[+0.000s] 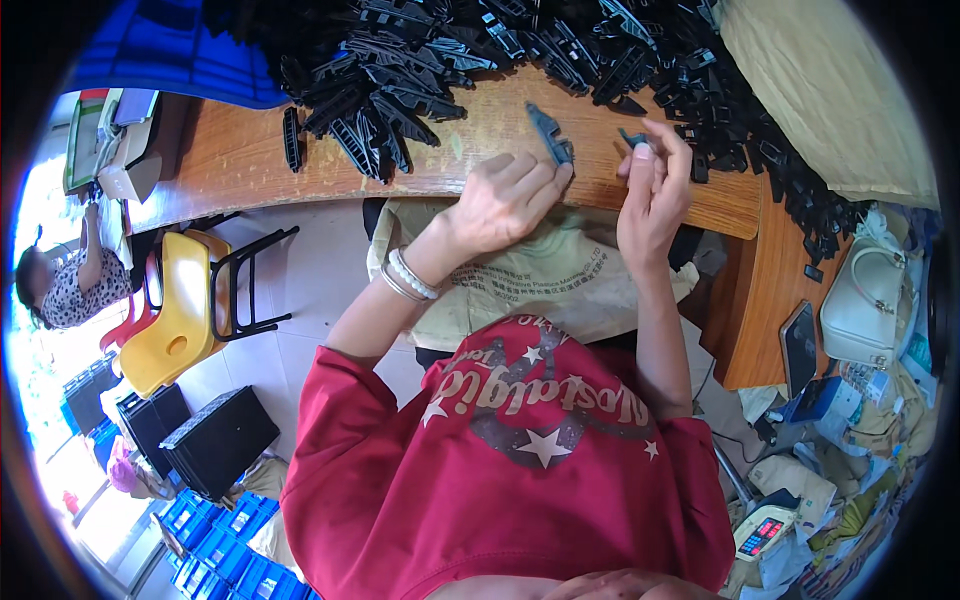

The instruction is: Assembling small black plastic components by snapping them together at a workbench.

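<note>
In the head view, the left hand (pixel 505 200) is closed around a long dark plastic part (pixel 549 136). The part sticks out from the fingers toward 12 o'clock and tilts a little. The right hand (pixel 655 190) pinches a small dark piece (pixel 633 137) between the thumb and the fingertips, near the long part but apart from it. Both hands are over the front edge of the wooden table (pixel 230 160). A big pile of black plastic parts (pixel 450 50) lies on the table at 12 o'clock from the hands. At 9 o'clock stands a yellow chair (pixel 180 310). At 3 o'clock a white handbag (pixel 868 300) rests. Another person (pixel 65 280) sits far at 9 o'clock.
</note>
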A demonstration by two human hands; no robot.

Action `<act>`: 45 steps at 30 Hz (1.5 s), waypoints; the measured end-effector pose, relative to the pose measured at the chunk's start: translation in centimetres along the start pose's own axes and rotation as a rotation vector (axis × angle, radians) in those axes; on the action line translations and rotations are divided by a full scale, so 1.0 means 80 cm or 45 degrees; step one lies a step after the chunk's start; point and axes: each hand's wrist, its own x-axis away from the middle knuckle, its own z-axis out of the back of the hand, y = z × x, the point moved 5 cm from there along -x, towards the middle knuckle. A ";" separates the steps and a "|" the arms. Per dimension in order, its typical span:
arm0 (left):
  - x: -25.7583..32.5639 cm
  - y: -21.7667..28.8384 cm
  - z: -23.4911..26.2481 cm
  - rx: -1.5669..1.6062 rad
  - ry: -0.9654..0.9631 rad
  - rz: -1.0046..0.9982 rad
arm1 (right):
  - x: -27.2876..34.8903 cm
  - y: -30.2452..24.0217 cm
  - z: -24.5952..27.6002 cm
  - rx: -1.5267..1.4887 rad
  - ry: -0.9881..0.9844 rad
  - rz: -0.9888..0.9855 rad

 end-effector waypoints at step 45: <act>-0.034 -0.070 0.003 0.185 0.177 0.359 | -0.041 -0.010 0.000 0.670 -0.185 0.496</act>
